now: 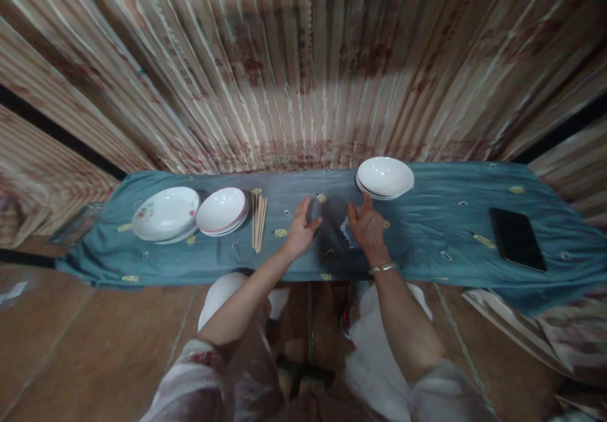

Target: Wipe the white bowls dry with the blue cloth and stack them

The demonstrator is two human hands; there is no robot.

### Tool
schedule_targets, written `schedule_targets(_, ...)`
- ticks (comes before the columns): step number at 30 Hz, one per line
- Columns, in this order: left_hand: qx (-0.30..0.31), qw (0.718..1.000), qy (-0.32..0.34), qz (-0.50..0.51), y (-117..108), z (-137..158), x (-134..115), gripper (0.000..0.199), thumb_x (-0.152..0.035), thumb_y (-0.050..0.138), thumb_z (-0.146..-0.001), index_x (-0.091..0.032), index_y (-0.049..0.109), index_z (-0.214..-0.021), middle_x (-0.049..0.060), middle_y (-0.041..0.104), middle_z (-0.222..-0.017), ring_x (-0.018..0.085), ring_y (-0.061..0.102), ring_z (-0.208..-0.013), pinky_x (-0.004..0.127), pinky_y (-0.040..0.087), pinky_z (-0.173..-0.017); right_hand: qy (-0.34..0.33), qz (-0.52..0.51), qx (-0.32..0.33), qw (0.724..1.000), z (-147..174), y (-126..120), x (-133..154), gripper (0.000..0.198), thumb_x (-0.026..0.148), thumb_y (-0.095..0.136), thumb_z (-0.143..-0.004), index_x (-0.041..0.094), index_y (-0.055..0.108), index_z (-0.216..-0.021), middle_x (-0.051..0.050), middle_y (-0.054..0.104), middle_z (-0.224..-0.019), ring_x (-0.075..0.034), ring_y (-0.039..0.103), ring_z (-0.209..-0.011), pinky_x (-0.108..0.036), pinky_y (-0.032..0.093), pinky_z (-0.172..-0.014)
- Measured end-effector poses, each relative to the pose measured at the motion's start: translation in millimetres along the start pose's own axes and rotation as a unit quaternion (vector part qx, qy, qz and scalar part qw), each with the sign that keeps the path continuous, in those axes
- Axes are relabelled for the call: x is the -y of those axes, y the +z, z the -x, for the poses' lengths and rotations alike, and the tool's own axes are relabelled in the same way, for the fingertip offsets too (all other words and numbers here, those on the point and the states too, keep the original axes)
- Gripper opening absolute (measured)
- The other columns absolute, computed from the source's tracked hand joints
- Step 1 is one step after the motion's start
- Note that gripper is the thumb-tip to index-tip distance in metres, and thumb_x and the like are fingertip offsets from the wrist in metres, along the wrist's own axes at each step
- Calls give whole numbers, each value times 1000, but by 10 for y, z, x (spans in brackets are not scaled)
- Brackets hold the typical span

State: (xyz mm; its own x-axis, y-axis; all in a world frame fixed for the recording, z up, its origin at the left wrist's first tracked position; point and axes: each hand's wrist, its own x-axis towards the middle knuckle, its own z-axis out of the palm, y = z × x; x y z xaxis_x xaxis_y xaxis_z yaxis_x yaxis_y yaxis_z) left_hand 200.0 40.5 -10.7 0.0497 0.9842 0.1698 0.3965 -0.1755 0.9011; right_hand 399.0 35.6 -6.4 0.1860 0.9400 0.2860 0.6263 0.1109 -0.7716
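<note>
My left hand (301, 227) is over the middle of the cloth, with thumb and fingers apart and nothing between them. To its right is my right hand (368, 226), holding nothing, its fingers apart and one stretched toward a stack of white bowls (385, 176). That fingertip is at the stack's near rim; whether it touches, I cannot tell. Left of my left hand lies a bundle of several wooden chopsticks (258, 223). Beyond them stand stacked red-rimmed bowls (220, 211) and, farther left, stacked white plates (167, 213) with a floral pattern.
A teal cloth with yellow pineapple prints (427, 245) covers the long narrow table. On its right part lies a black tablet-like device (518, 238). Pleated striped curtains (303, 80) hang behind the table, and dark poles (61, 132) slant at both sides.
</note>
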Motion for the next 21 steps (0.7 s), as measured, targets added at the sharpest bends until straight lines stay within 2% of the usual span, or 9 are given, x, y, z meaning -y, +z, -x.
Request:
schedule_targets(2,-28,999,7,-21,-210,123,64,64,-28,66,-89,-22,50,-150,17,47,-161,32,42,-152,56,40,-120,-15,46,23,999,19,135,147,54,49,41,-100,9,61,-131,-25,73,-104,-33,73,-93,-57,53,-96)
schedule_targets(5,-87,994,41,-58,-503,274,143,62,-29,66,-90,-25,50,-150,16,47,-161,31,42,-151,54,39,-121,-63,68,101,990,86,385,373,41,37,43,-99,13,70,-118,-21,77,-104,-31,75,-92,-50,55,-95)
schedule_targets(8,-138,983,82,-84,-818,350,167,59,-30,63,-92,-27,50,-150,14,47,-161,28,41,-152,51,33,-125,-97,43,161,981,208,649,553,35,32,46,-97,16,74,-111,-16,80,-103,-29,76,-92,-43,56,-91)
schedule_targets(11,-195,973,99,-72,-1190,352,177,56,-31,61,-92,-24,52,-147,13,51,-158,27,42,-150,49,30,-127,-102,-23,198,975,315,889,672,32,30,50,-96,19,74,-113,-11,81,-104,-25,76,-94,-37,57,-90)
schedule_targets(14,-272,960,54,-40,-1546,318,241,57,-30,63,-88,-22,55,-144,14,49,-159,28,40,-151,45,24,-129,-87,-69,203,973,336,1116,810,30,31,55,-95,20,74,-117,-8,81,-101,-21,75,-91,-32,57,-88)
schedule_targets(17,-331,944,-8,-4,-1775,290,353,61,-29,66,-85,-20,53,-144,14,41,-165,29,30,-157,46,15,-131,-73,-73,227,968,260,1339,1068,32,33,54,-98,20,71,-122,-5,80,-95,-19,74,-86,-31,56,-86)
schedule_targets(19,-345,937,-43,28,-1846,286,429,63,-27,66,-84,-20,52,-145,14,37,-167,29,24,-159,45,13,-131,-53,-44,232,970,178,1479,1300,34,36,54,-99,20,69,-125,-7,80,-103,-20,74,-93,-32,55,-90)
schedule_targets(21,-349,933,-69,57,-1879,293,497,64,-27,66,-83,-20,52,-145,14,36,-168,28,22,-160,44,12,-131,-37,-14,231,972,97,1604,1530,38,41,54,-100,18,67,-128,-12,77,-117,-23,72,-108,-33,52,-97)
